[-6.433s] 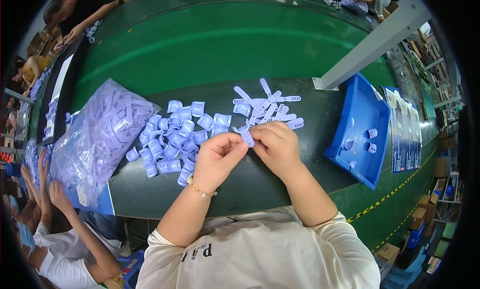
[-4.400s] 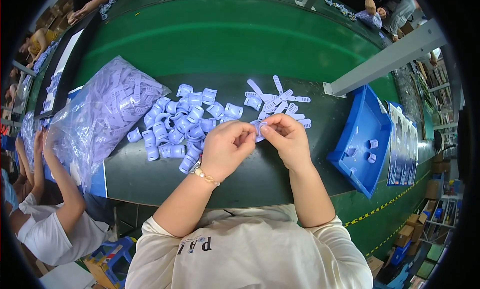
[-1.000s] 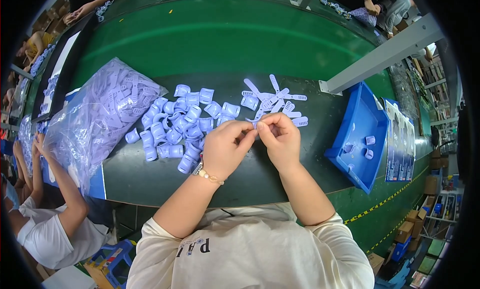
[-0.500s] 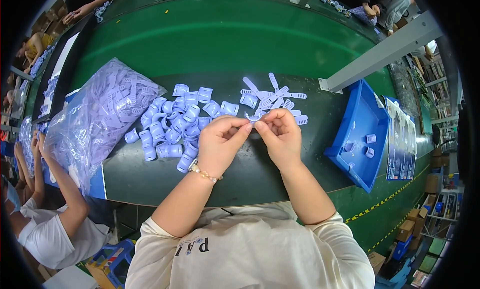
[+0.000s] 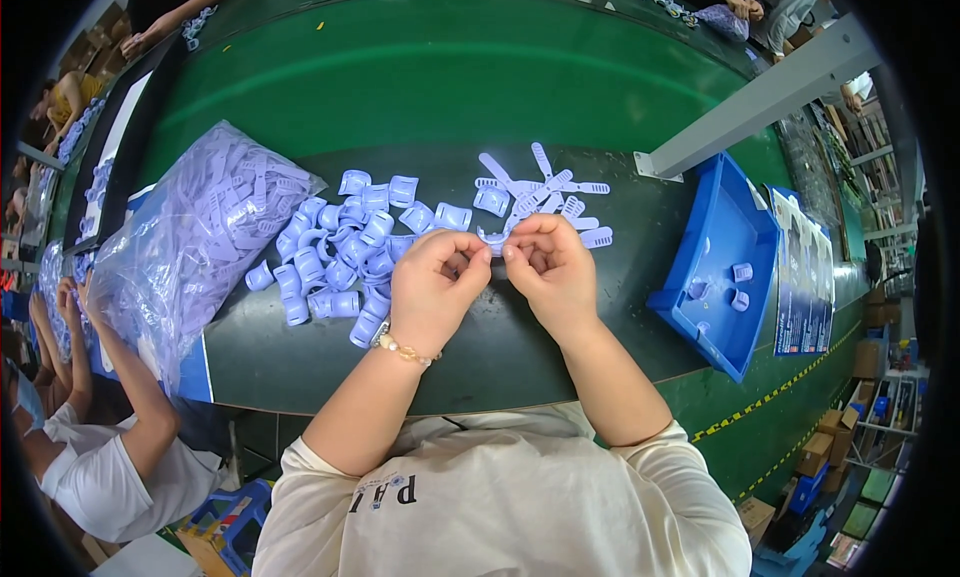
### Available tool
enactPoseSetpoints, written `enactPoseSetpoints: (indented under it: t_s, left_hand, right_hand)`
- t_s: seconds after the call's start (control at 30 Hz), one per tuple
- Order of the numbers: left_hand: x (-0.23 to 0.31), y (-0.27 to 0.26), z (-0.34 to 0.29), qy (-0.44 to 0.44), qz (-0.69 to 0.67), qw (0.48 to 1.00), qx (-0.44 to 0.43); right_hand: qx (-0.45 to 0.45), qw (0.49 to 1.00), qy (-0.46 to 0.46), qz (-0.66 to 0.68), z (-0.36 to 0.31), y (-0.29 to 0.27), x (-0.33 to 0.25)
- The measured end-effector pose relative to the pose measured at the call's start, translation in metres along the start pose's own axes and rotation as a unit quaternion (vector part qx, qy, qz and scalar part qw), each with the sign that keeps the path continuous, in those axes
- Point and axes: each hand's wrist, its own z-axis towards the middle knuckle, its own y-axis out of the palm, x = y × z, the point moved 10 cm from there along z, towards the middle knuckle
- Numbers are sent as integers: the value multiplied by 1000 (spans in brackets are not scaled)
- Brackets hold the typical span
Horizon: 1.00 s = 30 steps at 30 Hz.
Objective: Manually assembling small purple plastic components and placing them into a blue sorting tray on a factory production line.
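Between my two hands is a curved lavender plastic piece (image 5: 493, 239), held at its two ends by the fingertips. My left hand (image 5: 436, 282), with a beaded bracelet at the wrist, pinches its left end. On the other end my right hand (image 5: 552, 272) is closed with thumb and fingers. Left of my left hand lies a heap of curved lavender pieces (image 5: 350, 242). Just beyond my hands are several flat slotted lavender straps (image 5: 555, 192), and one curved piece (image 5: 491, 199) rests beside them.
A clear bag of lavender straps (image 5: 235, 197) lies at the left. On the right, a blue tray (image 5: 715, 322) holds a few small pieces, near a grey metal post (image 5: 770, 97). Beyond the dark table stretches a green surface (image 5: 430, 87). Another person's arm (image 5: 140, 397) is at the left.
Both hands have shifted slightly left with the curved piece, which is tilted differently between the fingertips. Both hands still grip it.
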Motion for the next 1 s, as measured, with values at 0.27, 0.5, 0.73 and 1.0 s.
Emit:
enactPoseSetpoints:
  t_s: [0.27, 0.5, 0.73, 1.0]
  left_hand:
    - [-20, 7, -2, -56, -92, 994, -11]
    - [-25, 9, -1, -134, -238, 962, -20]
    - [-27, 16, -4, -177, -329, 925, -70]
    - [6, 11, 2, 15, -89, 995, -46]
  right_hand:
    - [-16, 1000, -7, 11, 0, 2, 4]
    - [13, 1000, 3, -10, 2, -5, 1]
    - [-24, 933, -196, -301, -3, 10, -34]
    - [-2, 996, 50, 76, 6, -12, 12]
